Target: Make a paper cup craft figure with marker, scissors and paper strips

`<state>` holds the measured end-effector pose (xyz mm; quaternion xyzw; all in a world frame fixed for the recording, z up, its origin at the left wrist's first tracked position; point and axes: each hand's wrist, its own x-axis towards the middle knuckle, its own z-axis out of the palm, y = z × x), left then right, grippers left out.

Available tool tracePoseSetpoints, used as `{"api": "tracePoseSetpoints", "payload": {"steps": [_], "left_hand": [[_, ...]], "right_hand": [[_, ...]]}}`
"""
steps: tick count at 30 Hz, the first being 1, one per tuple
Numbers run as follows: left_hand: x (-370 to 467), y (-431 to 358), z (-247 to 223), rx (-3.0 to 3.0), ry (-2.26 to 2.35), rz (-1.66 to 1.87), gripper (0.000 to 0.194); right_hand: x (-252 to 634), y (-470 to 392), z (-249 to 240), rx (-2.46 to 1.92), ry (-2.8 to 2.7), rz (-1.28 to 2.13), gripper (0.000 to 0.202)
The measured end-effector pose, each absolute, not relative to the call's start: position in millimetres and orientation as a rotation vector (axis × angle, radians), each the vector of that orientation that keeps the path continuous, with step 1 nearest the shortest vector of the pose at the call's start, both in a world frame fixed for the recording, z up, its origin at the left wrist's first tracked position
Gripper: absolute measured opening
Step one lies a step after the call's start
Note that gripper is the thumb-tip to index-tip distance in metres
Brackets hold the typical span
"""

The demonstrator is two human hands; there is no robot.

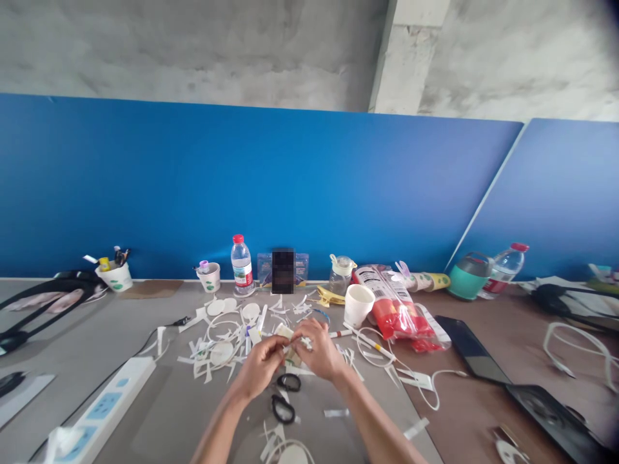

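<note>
My left hand (261, 366) and my right hand (318, 348) meet over the middle of the desk, fingers closed in a pinch. Between and just below them shows a pale paper piece (292, 358) with a greenish print, mostly hidden by the fingers. Both hands seem to grip it, though the exact hold is too small to make out. Right below my hands lies a pair of scissors (283, 410), its black handles towards me. White paper scraps (222, 353), rings and strips spread around both hands.
Behind stand a water bottle (242, 267), a paper cup with pens (209, 278), a glass jar (341, 276) and a white cup (358, 305). A red-and-white plastic package (394, 303) lies at right, beside a phone (471, 348). A power strip (109, 406) lies at left.
</note>
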<state>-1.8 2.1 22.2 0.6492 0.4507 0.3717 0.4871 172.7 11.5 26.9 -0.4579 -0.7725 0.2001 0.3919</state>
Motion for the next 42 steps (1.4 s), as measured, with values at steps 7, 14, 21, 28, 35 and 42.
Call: {"api": "tracePoseSetpoints", "payload": {"steps": [7, 14, 21, 28, 35, 42], "left_hand": [[-0.7, -4.2, 24.7, 1.871, 1.179, 1.035, 0.03], [-5.2, -7.5, 25.1, 1.935, 1.211, 1.232, 0.048], [-22.4, 1.9, 27.7, 1.628, 1.469, 1.704, 0.043], [-30.9, 20.0, 15.1, 1.293, 1.504, 1.632, 0.041], [-36.9, 26.1, 21.5, 0.814, 1.042, 1.585, 0.048], [-23.4, 6.1, 27.7, 1.226, 0.821, 1.285, 0.044]], "right_hand": [[175.3, 13.6, 27.1, -1.125, -1.856, 0.568, 0.012], [177.8, 17.4, 22.1, -0.979, -1.662, 0.494, 0.018], [183.3, 16.1, 13.4, -1.109, -1.819, 0.459, 0.086], [171.6, 15.6, 0.4, -1.364, -2.087, 0.37, 0.112], [192.5, 26.3, 3.5, -0.966, -1.48, 1.086, 0.088], [192.7, 29.3, 3.7, -0.832, -1.273, 1.205, 0.086]]}}
